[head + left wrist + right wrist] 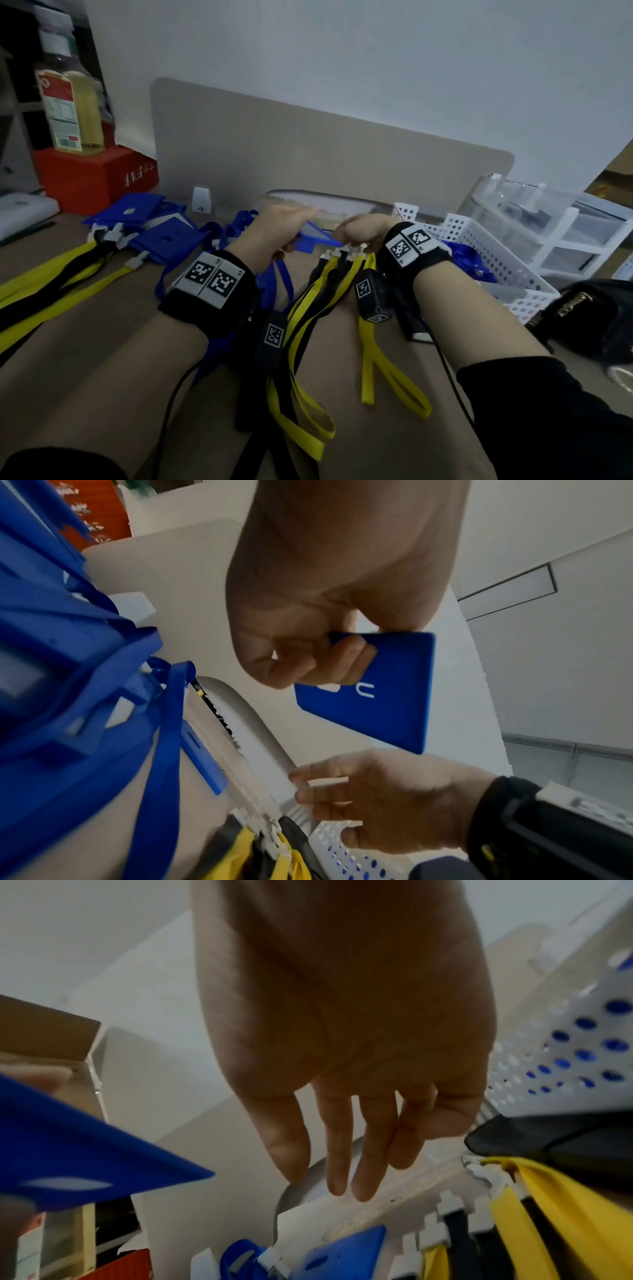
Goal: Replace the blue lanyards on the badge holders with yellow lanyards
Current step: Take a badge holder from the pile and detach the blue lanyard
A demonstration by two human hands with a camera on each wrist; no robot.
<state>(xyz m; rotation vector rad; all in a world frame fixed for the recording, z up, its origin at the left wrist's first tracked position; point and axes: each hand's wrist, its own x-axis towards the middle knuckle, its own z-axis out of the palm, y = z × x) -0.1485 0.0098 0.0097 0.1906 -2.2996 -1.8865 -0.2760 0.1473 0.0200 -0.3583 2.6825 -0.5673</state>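
Observation:
My left hand (284,224) (301,653) grips a blue badge holder (317,240) (373,696) by one end, above the table; no lanyard shows on it. That holder (85,1150) juts in at the left of the right wrist view. My right hand (361,233) (339,1161) hovers just right of the holder with straight fingers, holding nothing, over the white clips of yellow and black lanyards (308,308) (548,1218). Blue lanyards (284,277) (164,737) lie under my left wrist.
A pile of blue holders (147,222) with yellow lanyards (51,294) lies at the left. At the right stand a white perforated basket (479,246), clear drawers (548,222) and a black bag (589,315). Behind are a beige divider (308,154) and a red box (92,174).

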